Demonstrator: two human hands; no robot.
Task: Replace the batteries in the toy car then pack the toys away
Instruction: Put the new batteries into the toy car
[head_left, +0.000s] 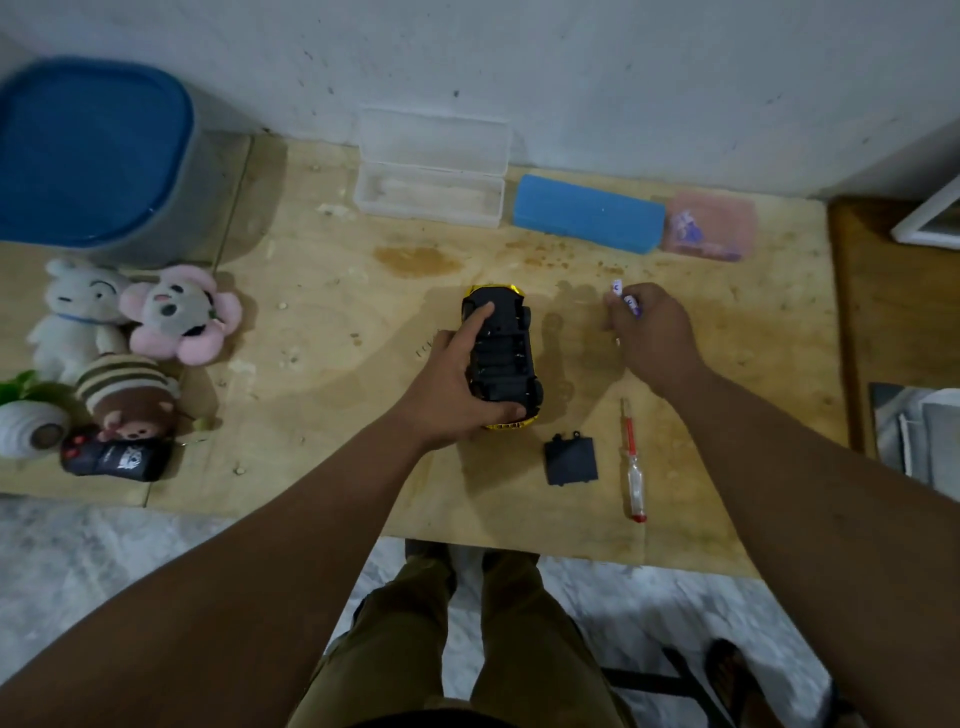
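A yellow toy car lies upside down on the plywood table, its black underside up and the battery bay uncovered. My left hand grips the car from the left, index finger laid along its underside. My right hand, to the right of the car, holds small white and purple batteries at its fingertips. The black battery cover lies near the front edge, beside a red-handled screwdriver.
At the back stand a clear open case, a blue box and a pink box. Several plush toys and a black remote lie at left below a blue-lidded bin.
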